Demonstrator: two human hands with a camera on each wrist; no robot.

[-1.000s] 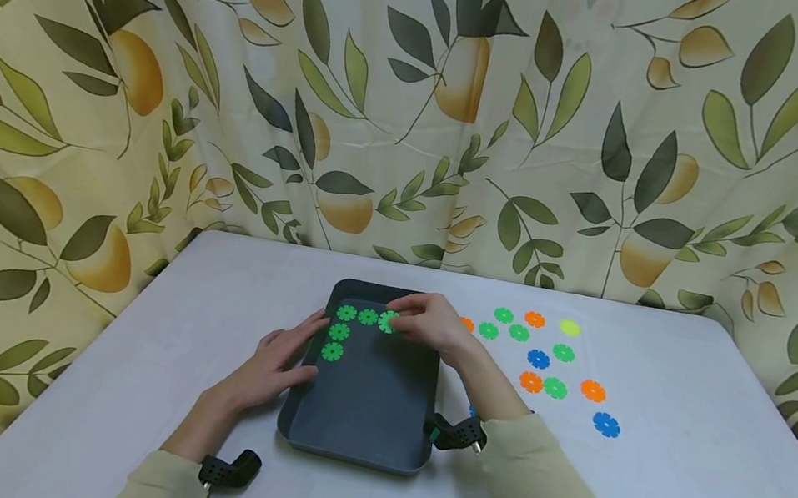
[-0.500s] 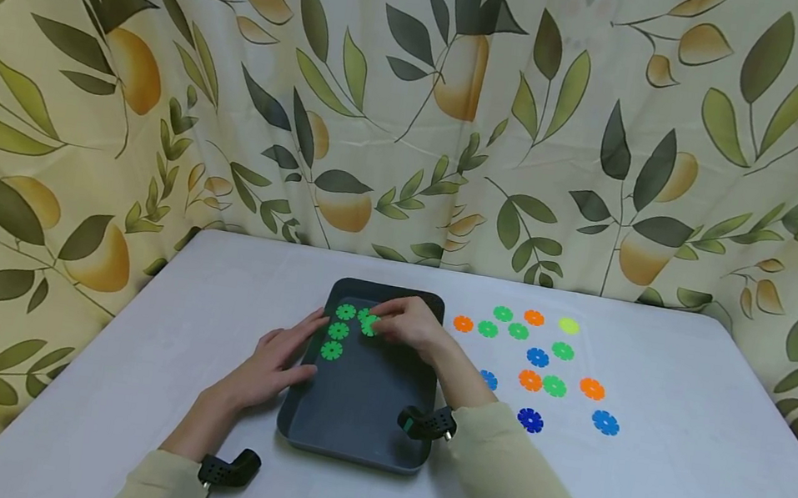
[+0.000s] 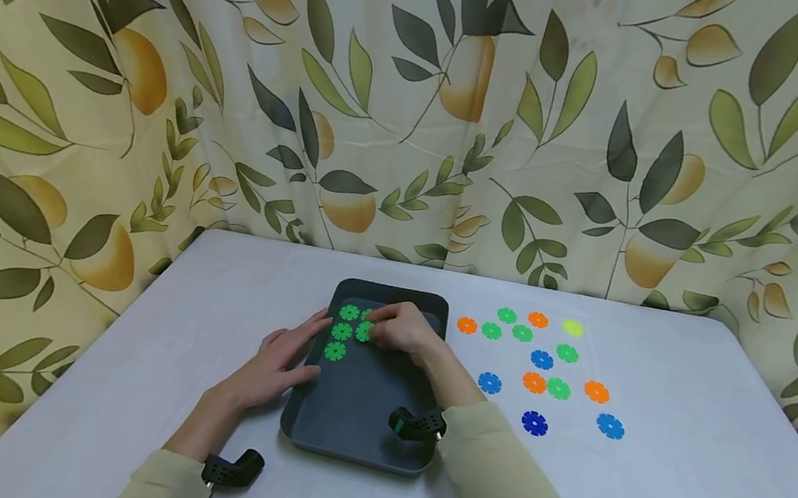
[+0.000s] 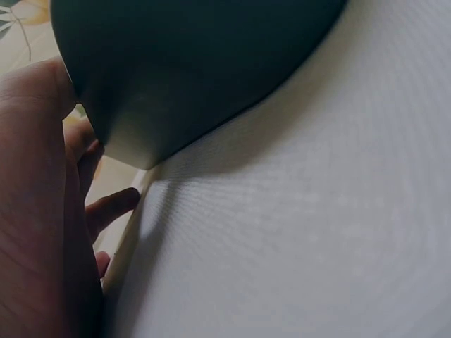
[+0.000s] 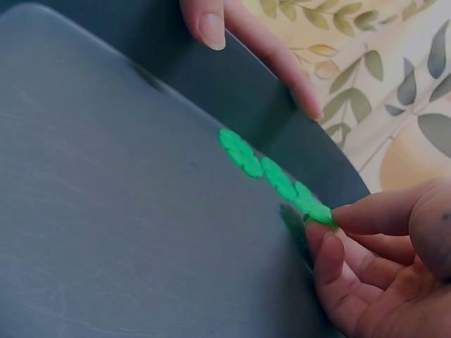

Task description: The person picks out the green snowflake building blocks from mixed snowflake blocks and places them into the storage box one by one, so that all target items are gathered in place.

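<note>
A dark grey tray (image 3: 359,437) lies on the white table (image 3: 678,488). Three green toothed discs (image 3: 342,331) lie in a column along the tray's left side, seen edge-on as a row of green discs (image 5: 243,156) in the right wrist view. My right hand (image 3: 375,330) pinches another green disc (image 5: 315,210) between thumb and fingertips, low over the tray floor just right of that column. My left hand (image 3: 287,352) rests with straight fingers (image 5: 280,62) against the tray's left rim. The left wrist view shows only the tray's outer wall (image 4: 176,70), my palm (image 4: 35,211) and the table.
Several loose discs lie on the table right of the tray: green (image 3: 522,333), orange (image 3: 535,381), blue (image 3: 609,426), dark blue (image 3: 533,422) and one yellow-green (image 3: 572,328). A leaf-patterned curtain (image 3: 416,117) hangs behind the table's far edge.
My right hand has carried its green disc left and nearer to me, from the tray's far row to beside the left column. The left hand has stayed put.
</note>
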